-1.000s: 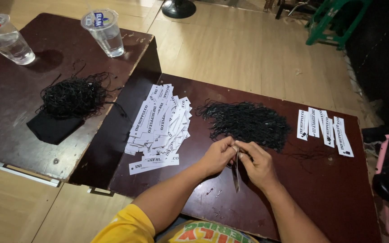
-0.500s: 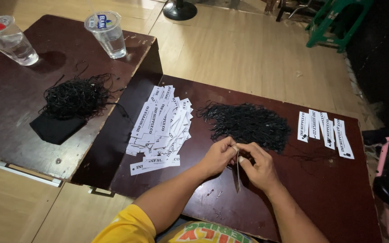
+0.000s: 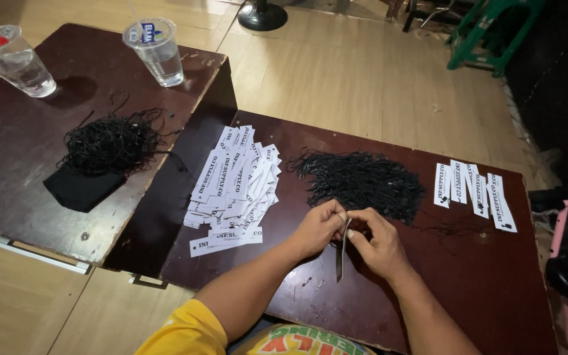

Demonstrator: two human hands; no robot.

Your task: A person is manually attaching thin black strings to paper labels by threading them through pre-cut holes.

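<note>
Threading one tag at a time, I judge the job barely begun: on the dark table [image 3: 494, 289] a big heap of white tags [image 3: 235, 187] waits beside a mound of black strings [image 3: 363, 181], only a few finished tags [image 3: 471, 187] lying far right. My left hand [image 3: 317, 227] and right hand [image 3: 376, 240] pinch one hanging tag [image 3: 340, 253].

Dim warm indoor light, soft shadows, sharp focus, wide-angle edge distortion.
</note>
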